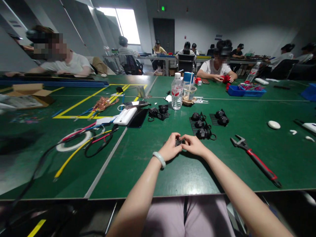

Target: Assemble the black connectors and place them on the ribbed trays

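Note:
Both my hands meet over the green table point(138, 168), their fingers closed around a small black plastic part point(178, 142). My left hand point(172, 146), below a pale bracelet point(160, 159) on the wrist, grips its left side. My right hand point(194, 144) pinches the part from the right, and fingers cover much of it. Just beyond my right hand lie several black parts point(203, 133) with rounded caps on dark ribbed pieces. A similar pair point(220, 118) sits farther right. More black parts point(159, 112) lie beyond my left hand.
An adjustable wrench point(259, 161) lies to the right. A water bottle point(177, 92) and a cup point(189, 93) stand ahead. Cables point(71, 136), a white power bank point(125, 116) and a dark tablet point(138, 118) are on the left. A co-worker point(217, 67) sits opposite, near a blue tray point(245, 91).

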Available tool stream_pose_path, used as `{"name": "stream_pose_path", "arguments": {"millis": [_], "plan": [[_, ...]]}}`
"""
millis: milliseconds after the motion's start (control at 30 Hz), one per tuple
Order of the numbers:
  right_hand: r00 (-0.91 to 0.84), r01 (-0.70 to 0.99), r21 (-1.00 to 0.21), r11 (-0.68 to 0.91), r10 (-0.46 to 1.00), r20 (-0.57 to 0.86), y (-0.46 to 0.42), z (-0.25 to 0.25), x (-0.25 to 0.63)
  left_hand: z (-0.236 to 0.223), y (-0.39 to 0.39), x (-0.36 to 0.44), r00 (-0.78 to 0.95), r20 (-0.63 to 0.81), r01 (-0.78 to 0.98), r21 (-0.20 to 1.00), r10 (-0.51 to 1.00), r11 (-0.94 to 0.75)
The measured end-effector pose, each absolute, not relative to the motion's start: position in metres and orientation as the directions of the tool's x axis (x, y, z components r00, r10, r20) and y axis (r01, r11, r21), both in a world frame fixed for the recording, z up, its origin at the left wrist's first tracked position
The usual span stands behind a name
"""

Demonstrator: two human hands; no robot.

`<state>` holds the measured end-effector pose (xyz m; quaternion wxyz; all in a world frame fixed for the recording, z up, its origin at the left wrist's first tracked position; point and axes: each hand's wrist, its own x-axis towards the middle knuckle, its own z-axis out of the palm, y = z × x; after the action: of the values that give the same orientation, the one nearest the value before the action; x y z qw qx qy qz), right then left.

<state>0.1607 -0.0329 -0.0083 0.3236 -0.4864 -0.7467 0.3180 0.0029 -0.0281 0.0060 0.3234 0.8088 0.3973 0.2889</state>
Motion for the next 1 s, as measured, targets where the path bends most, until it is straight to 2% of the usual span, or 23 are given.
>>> {"name": "stream_pose_path", "arguments": {"millis": [567,1000], "plan": [[-0.328,0.508,-0.796,0.33,0.928,0.175,-0.0316,-0.0088,0.1618,0.0085,-0.0283,0.0023,0.522,0.192,0.461,0.756,0.831,-0.464],[-0.265,0.571,-0.755,0.323,0.943,0.202,-0.0358,-0.0052,0.1575,0.005,-0.0272,0.0028,0.511,0.21,0.453,0.758,0.834,-0.469]]}}
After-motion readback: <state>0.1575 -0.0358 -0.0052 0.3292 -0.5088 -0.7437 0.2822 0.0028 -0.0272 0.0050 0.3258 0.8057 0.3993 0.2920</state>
